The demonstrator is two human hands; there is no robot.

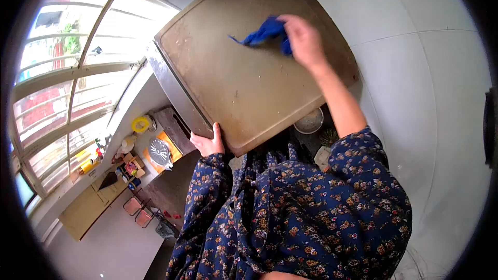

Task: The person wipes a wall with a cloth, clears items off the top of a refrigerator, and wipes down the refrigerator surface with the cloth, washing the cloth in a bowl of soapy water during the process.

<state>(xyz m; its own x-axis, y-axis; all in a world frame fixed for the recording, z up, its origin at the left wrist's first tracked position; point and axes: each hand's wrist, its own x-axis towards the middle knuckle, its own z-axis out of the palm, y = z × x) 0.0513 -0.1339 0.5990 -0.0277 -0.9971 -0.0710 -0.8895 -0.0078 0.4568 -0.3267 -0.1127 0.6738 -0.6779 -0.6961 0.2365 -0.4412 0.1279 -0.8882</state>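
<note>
My right hand (303, 41), somewhat blurred, is closed on a crumpled blue cloth (267, 32) over the far half of a broad, brownish, stained top. That top looks like the top of a refrigerator (228, 88), with rounded corners and a raised rim; small crumbs and dark spots dot it. One end of the cloth trails to the left of my fingers. At the near left corner, my left hand (207, 142) grips the refrigerator's edge, its thumb up along the rim and its fingers against the side.
Barred windows (72, 57) fill the left. Below them is a counter with a round metal strainer (160, 152), a yellow ring (140, 124) and small containers. A tiled wall (415, 83) rises close on the right. Under the near rim a round metal pot (309, 122) shows.
</note>
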